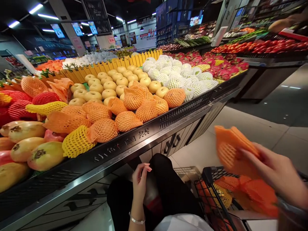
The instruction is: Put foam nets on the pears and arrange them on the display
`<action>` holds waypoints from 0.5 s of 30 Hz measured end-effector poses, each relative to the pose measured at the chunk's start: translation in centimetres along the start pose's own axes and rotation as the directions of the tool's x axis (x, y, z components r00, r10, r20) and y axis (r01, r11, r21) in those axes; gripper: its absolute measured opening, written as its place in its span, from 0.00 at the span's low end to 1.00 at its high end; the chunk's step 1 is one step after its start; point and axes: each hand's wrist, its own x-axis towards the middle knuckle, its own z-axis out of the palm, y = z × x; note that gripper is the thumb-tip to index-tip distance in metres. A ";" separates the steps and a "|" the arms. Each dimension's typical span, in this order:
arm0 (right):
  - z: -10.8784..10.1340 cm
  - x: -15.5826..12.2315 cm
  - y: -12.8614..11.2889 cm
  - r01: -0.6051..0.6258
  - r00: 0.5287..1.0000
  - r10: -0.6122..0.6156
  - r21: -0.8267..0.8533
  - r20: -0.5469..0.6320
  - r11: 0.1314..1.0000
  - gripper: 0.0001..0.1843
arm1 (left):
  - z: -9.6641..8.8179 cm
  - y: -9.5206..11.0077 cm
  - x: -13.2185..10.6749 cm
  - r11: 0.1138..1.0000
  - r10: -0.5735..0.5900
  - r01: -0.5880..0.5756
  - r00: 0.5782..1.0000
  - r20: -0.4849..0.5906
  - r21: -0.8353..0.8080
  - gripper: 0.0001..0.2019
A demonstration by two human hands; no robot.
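Head view: right hand (276, 173) pinches 1 orange foam net (231, 147) over the wire basket (206, 175); left hand (141, 179) loosely curled, empty. Such a light grip could drop it onto the floor (264, 128)

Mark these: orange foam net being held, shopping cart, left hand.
orange foam net (229, 146), head view, on its mesh face.
shopping cart (206, 175), head view, on the black rim's near corner.
left hand (140, 181), head view, on the back of the hand.

Single view, head-worn. Faces forward-down, turned left across fruit stand (134, 134) front edge. Left hand (141, 181), right hand (276, 173) with foam net (231, 144) nearest lens, bottom frame. Beyond, aisle (276, 106) recedes right.
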 end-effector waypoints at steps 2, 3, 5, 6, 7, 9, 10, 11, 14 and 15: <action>2.2 1.8 -3.4 0.103 0.986 -0.118 0.133 0.115 0.986 0.20 | 0.3 0.4 -0.2 0.999 0.025 -0.026 0.998 -0.052 -0.018 0.10; 3.7 2.6 -5.2 0.153 0.959 -0.192 0.193 0.208 0.969 0.19 | 0.3 0.8 -0.3 0.998 0.064 -0.065 0.995 -0.080 -0.009 0.09; 7.1 3.7 -8.4 0.260 0.857 -0.357 0.287 0.371 0.922 0.19 | 0.3 1.7 -0.1 0.977 0.208 -0.201 0.970 -0.125 0.068 0.10; 8.7 4.1 -9.7 0.314 0.797 -0.434 0.325 0.421 0.892 0.19 | 0.2 2.2 0.1 0.951 0.298 -0.281 0.946 -0.129 0.132 0.12; 10.2 4.2 -10.8 0.364 0.737 -0.502 0.361 0.452 0.859 0.18 | 0.0 2.9 0.4 0.913 0.381 -0.354 0.917 -0.114 0.203 0.14; 12.6 4.0 -12.3 0.438 0.636 -0.606 0.424 0.478 0.793 0.17 | -0.4 4.1 1.1 0.830 0.473 -0.429 0.880 -0.043 0.357 0.20; 13.6 3.7 -12.7 0.459 0.599 -0.640 0.448 0.481 0.767 0.16 | -0.6 4.7 1.4 0.794 0.478 -0.428 0.878 -0.008 0.431 0.20; 14.4 3.3 -12.9 0.470 0.572 -0.665 0.473 0.480 0.745 0.16 | -0.8 5.2 1.8 0.761 0.470 -0.413 0.883 0.013 0.501 0.18; 16.1 2.4 -12.6 0.451 0.543 -0.692 0.530 0.475 0.718 0.16 | -1.2 5.7 2.5 0.662 0.460 -0.340 0.888 -0.005 0.668 0.09; 16.6 2.2 -12.4 0.439 0.540 -0.692 0.540 0.480 0.718 0.16 | -1.3 5.7 2.6 0.637 0.458 -0.326 0.889 -0.003 0.698 0.08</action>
